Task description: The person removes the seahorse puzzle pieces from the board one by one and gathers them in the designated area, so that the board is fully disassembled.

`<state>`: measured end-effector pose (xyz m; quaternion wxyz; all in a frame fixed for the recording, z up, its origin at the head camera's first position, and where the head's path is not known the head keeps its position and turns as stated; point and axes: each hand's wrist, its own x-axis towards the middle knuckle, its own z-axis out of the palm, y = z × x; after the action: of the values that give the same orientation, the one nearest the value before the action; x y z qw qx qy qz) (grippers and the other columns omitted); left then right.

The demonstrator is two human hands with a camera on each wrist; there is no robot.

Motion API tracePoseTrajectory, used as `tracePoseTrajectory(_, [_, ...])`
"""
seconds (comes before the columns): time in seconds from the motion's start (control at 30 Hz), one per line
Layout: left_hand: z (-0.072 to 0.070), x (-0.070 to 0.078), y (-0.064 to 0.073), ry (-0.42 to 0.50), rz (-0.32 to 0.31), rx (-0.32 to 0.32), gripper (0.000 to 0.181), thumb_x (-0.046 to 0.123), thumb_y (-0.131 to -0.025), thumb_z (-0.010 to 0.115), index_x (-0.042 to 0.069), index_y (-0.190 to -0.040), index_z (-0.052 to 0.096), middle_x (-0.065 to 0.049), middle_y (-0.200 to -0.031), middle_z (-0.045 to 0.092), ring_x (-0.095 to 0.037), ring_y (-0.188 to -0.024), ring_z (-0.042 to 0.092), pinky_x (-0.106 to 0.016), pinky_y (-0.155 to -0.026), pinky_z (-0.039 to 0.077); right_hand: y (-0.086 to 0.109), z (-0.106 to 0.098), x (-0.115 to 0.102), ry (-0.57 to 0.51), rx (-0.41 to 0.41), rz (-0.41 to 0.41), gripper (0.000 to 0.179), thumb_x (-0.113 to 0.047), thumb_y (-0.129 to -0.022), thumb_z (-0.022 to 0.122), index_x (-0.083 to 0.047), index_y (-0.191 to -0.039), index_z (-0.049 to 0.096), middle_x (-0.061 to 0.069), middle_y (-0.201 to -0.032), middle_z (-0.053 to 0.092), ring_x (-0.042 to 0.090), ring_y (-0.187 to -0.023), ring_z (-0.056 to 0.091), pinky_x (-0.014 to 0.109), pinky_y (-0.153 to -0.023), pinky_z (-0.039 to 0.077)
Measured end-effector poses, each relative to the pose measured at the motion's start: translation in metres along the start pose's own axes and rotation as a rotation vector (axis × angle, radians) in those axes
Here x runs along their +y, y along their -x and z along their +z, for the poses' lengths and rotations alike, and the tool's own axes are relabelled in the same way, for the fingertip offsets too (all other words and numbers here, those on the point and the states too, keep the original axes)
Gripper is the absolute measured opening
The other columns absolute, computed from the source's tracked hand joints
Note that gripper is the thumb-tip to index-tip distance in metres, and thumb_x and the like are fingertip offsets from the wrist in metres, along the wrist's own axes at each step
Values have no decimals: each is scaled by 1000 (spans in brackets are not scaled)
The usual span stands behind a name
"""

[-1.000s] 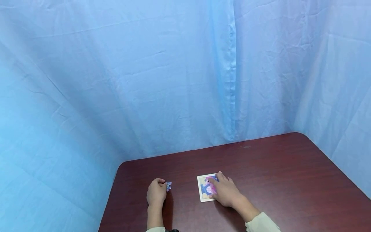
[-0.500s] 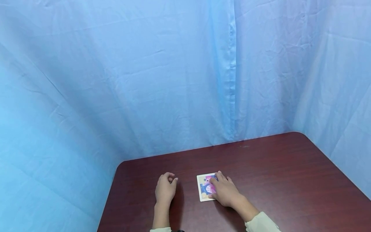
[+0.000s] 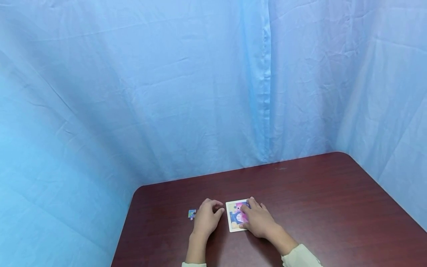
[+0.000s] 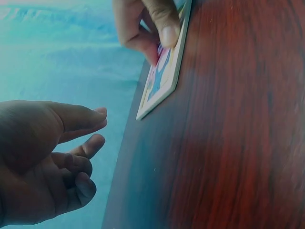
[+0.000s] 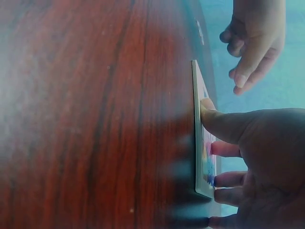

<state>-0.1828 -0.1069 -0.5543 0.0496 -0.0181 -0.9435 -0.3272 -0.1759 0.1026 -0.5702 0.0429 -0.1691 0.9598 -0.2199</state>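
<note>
My right hand (image 3: 261,219) rests on the right part of a square jigsaw puzzle (image 3: 234,221) in a pale frame, which lies flat on the table. Its thumb (image 5: 221,125) lies along one side of the frame, and its straight fingertips touch the picture, covering part of it. Pink, blue and cream show on the uncovered part. My left hand (image 3: 207,218) is just left of the frame, thumb and fingers apart and loosely bent, holding nothing. A loose blue jigsaw piece (image 3: 191,213) lies on the table beyond the left hand's outer side, partly overlapped by it.
The dark red wooden table (image 3: 320,200) has rounded far corners. Light blue curtains (image 3: 186,92) hang behind it and along both sides. Cream sleeves (image 3: 300,256) cover the forearms.
My left hand has left the loose jigsaw piece on the table and moved right, close to the puzzle frame. The right hand and the puzzle have stayed nearly still.
</note>
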Motion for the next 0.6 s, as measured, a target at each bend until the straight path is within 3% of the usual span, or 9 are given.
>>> tracePoseTrajectory(0.2, [9, 6, 2, -22, 42, -52, 15, 21, -94, 80, 15, -108, 81, 4, -97, 66, -10, -84, 63, -34, -75, 54, 0, 1, 1, 9, 8, -10, 53, -35, -86, 86, -8, -127, 66, 26, -148, 53, 50, -151, 42, 70, -116, 37])
tracePoseTrajectory(0.6, [25, 13, 5, -140, 94, -73, 28, 19, -86, 87, 11, -112, 83, 0, -96, 64, -14, -80, 63, -36, -71, 53, 3, 0, 2, 11, -2, -15, 53, -35, -89, 83, -8, -131, 66, 27, -151, 52, 50, -151, 41, 69, -117, 36])
